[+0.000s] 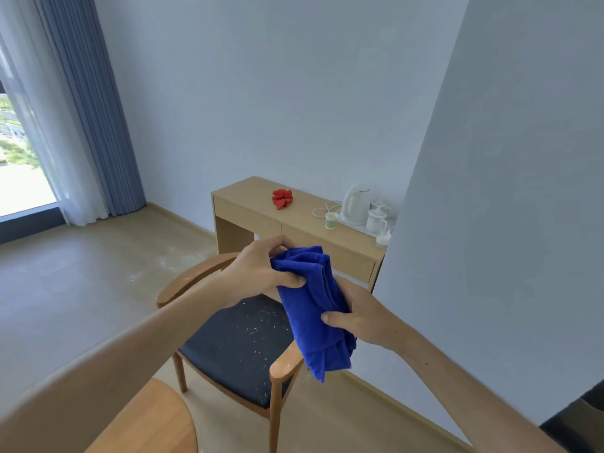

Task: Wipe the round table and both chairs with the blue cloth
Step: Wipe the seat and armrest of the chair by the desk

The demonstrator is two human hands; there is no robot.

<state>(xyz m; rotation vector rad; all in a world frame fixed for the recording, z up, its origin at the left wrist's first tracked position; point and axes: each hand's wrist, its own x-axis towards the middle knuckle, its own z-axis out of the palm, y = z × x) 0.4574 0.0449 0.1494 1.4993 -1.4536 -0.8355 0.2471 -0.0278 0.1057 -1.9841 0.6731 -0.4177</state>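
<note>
I see the bunched, deep-blue terry cloth (313,308) held in the air above the wooden armchair with a dark seat (238,348) speckled white. Its long axis runs steeply, top end tilted up-left, loose end hanging down-right. My left hand (261,269) pinches the upper end with curled fingers; my right hand (359,318) grips its middle. The round wooden surface (150,423) edges in at lower left.

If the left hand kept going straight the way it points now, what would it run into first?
Probably nothing beyond the blue cloth that the left hand already grips. It points right, toward the white wall; past the cloth that wall looks next, though depth is unclear.
</note>
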